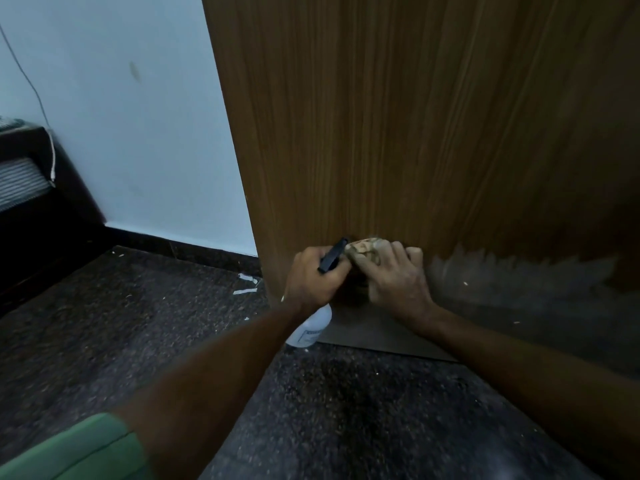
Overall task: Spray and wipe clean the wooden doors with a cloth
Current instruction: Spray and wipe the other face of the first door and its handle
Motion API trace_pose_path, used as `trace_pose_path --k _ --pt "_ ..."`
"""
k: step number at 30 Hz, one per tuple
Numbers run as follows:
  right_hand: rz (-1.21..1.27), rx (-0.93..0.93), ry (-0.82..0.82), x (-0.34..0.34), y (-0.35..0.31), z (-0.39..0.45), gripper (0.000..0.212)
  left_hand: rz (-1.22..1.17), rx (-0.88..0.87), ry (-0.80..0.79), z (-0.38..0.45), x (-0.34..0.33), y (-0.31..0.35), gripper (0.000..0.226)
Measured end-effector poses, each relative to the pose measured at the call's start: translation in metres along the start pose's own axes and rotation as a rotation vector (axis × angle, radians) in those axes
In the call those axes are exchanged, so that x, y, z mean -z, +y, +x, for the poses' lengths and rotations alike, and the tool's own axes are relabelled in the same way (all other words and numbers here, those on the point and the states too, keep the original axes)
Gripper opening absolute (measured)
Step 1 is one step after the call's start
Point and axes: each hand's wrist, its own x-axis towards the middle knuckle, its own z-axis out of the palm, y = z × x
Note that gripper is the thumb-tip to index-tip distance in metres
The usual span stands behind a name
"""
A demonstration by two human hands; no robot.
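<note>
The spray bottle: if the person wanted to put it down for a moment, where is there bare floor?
Open dark floor lies between the two forearms, and more stretches left toward the black skirting, apart from paper scraps near the door's corner. It is crowded at the door's foot, where the left hand grips the spray bottle beside the right hand pressing the cloth.
</note>
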Motion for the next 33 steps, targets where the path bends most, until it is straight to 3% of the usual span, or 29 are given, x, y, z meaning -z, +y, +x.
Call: trace_pose_path --k 3,6,8,12,14,17,19,22,24,25,27,30,32,33 --pt "-0.047 0.161 -0.033 -0.006 0.011 -0.033 0.038 0.054 -0.017 0.057 0.004 -0.003 0.003 0.036" --pt "-0.065 0.402 -0.216 -0.008 0.021 -0.052 0.031 0.064 -0.015 0.071 -0.002 -0.008 0.0 0.034" --pt "-0.041 0.311 -0.184 0.002 0.027 -0.033 0.039 0.051 -0.02 0.085 -0.003 -0.007 -0.001 0.035" --pt "0.002 -0.078 0.032 0.025 0.035 0.007 0.054 0.038 -0.052 0.11 0.002 -0.001 0.001 0.04" --pt "-0.036 -0.022 0.035 0.023 0.036 0.0 0.055 0.04 -0.07 0.091 -0.001 -0.001 0.004 0.042" --pt "-0.052 0.265 -0.133 0.009 0.032 -0.036 0.04 0.065 -0.063 0.031 -0.006 -0.005 0.007 0.034" --pt "-0.087 0.357 -0.216 0.015 0.038 -0.04 0.034 0.087 -0.058 0.008 -0.007 -0.009 0.01 0.031" --pt "-0.043 0.138 -0.143 0.039 0.045 -0.006 0.048 0.103 -0.049 0.003 -0.005 -0.011 0.015 0.035" --pt "-0.033 -0.063 -0.049 0.052 0.053 0.012 0.048 0.105 -0.063 -0.015 -0.005 -0.016 0.019 0.036" --pt "-0.053 -0.07 -0.04 0.055 0.057 0.012 0.047 0.104 -0.071 -0.025 -0.007 -0.019 0.022 0.037" --pt "-0.114 0.094 -0.121 0.057 0.069 -0.008 0.049 0.087 -0.074 -0.046 -0.011 -0.03 0.03 0.04" --pt "-0.29 0.477 -0.388 0.051 0.075 -0.062 0.043 0.062 -0.051 -0.067 -0.012 -0.046 0.037 0.042" --pt "-0.364 0.55 -0.482 0.056 0.082 -0.072 0.037 0.043 -0.062 -0.092 -0.013 -0.058 0.042 0.044" --pt "-0.318 0.516 -0.453 0.059 0.085 -0.066 0.034 0.032 -0.071 -0.102 -0.013 -0.064 0.044 0.044"
